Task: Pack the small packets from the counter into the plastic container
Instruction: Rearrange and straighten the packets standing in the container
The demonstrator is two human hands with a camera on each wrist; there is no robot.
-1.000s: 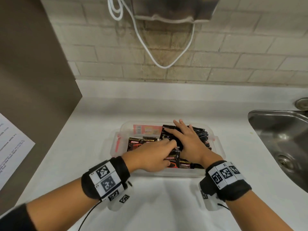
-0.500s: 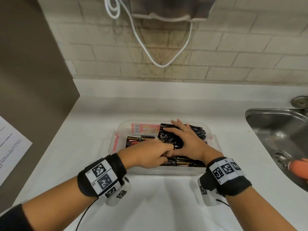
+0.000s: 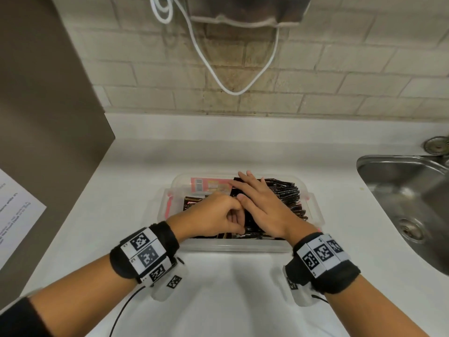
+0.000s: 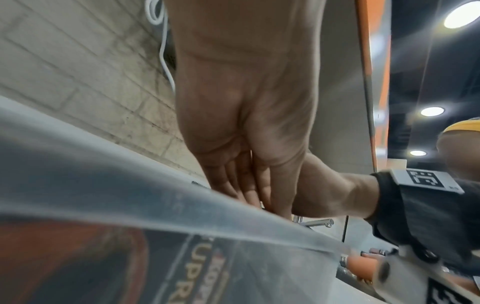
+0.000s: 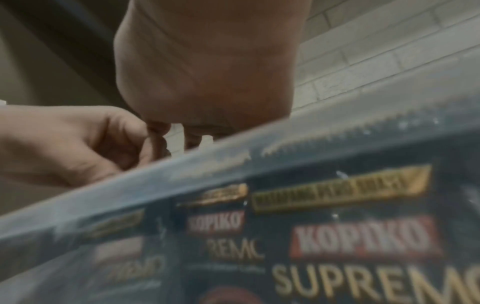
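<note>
From the head camera, a clear rectangular plastic container (image 3: 233, 246) sits on the white counter (image 3: 218, 300), left of a steel sink (image 3: 408, 203). It is filled with small black coffee packets (image 3: 286, 193) standing on edge, with a pink packet (image 3: 209, 186) against the far wall. The right hand (image 3: 262, 205) lies flat on top of the black packets, fingers straight and slightly spread, pressing down on them. The left hand (image 3: 213, 217) is inside the container just beside it, fingers curled inward, its knuckles touching the right thumb; whether it grips a packet cannot be told here. Both wrists wear black bands with printed markers.

From the left wrist camera, the left hand (image 4: 249, 123) reaches down behind the container's cloudy near wall (image 4: 155, 193), fingers close together and pointing down among the packets; the fingertips are hidden, so a grip cannot be confirmed. The right hand (image 4: 332, 195) touches it from the side.

From the right wrist camera, the heel of the right hand (image 5: 207, 72) rests above the container rim (image 5: 233, 160). The left hand (image 5: 78, 144) shows curled fingers beside it. Black packets (image 5: 363, 246) show through the wall.
</note>
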